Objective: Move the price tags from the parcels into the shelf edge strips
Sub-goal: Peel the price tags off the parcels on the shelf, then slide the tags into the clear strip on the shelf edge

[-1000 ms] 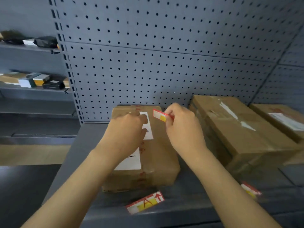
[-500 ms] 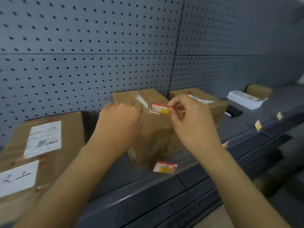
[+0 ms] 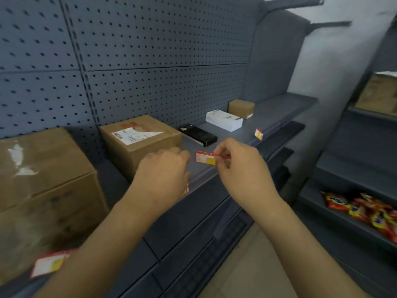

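Red-bordered and partly yellow, the price tag (image 3: 205, 157) I am watching sits in the air just past the front corner of the middle parcel (image 3: 140, 139), which I take as my landmark. The right hand (image 3: 242, 168) pinches the tag's right end between thumb and fingertips, holding it flat-faced toward me above the grey shelf (image 3: 193, 145). The left hand (image 3: 163, 175) hovers in front of that parcel's near corner with its fingers curled inward; I cannot tell whether it holds anything, though a sliver of red and yellow shows under its right edge. It is close to the tag's left end without touching it.

On top of the middle parcel lies a white shipping label. To its left stands a larger parcel (image 3: 43, 168) with scraps of tape on top, and in front of that one a second tag (image 3: 48, 264) sits at the shelf edge, blurred. Behind and right of the middle parcel lies a black box (image 3: 198, 135), then a white box (image 3: 224, 119), then a small brown parcel (image 3: 241, 108) further back. A third tag (image 3: 258, 134) stands at the shelf edge strip (image 3: 268, 130) right of the white box. Far to the right, on another rack, lie red and yellow snack packets (image 3: 365, 211). Grey pegboard (image 3: 150, 50) rises behind the parcels.
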